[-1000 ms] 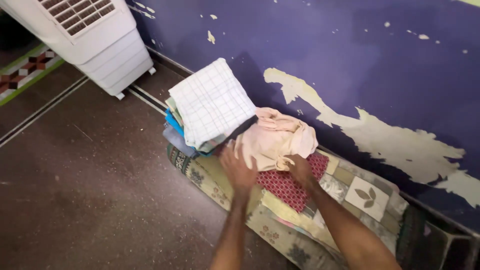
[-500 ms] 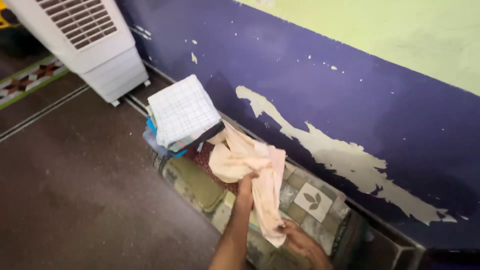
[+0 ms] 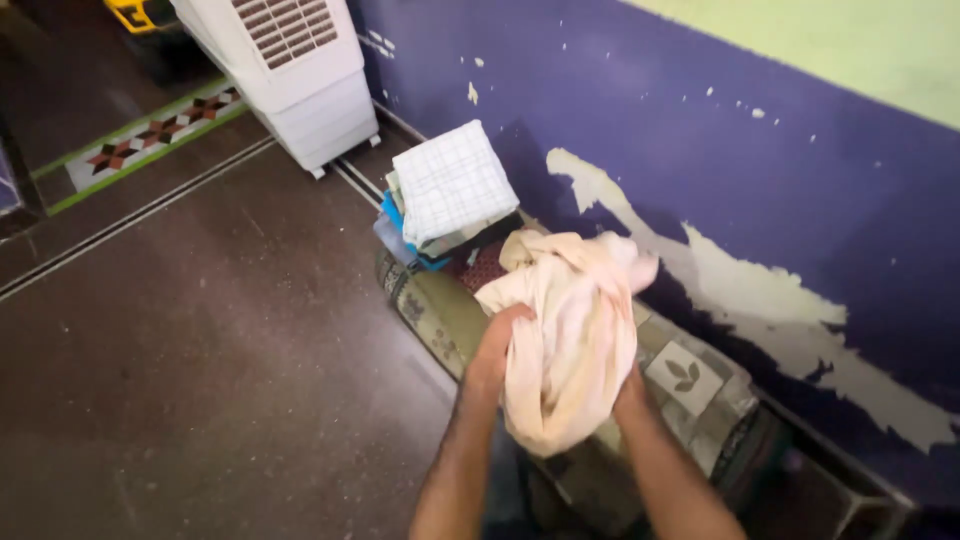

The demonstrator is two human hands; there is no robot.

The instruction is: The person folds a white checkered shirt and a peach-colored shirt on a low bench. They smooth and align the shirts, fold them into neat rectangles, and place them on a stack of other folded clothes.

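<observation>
I found the left hand (image 3: pixel 497 345) clenched on the peach cloth (image 3: pixel 565 335), the right hand (image 3: pixel 630 385) gripping its lower fold. Since the earlier frame the cloth had been lifted clear of the patterned mattress (image 3: pixel 690 385); the folded stack (image 3: pixel 450 190) lay at eleven o'clock.

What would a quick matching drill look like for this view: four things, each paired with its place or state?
Things:
1. peach cloth
2. checked cloth
3. air cooler
4. patterned mat

Places or states:
A. top of the folded stack
B. standing on the floor, top left
C. lifted in both hands
D. lying along the wall's foot

Pairs: 1-C, 2-A, 3-B, 4-D. The left hand and right hand grip the peach cloth.
</observation>
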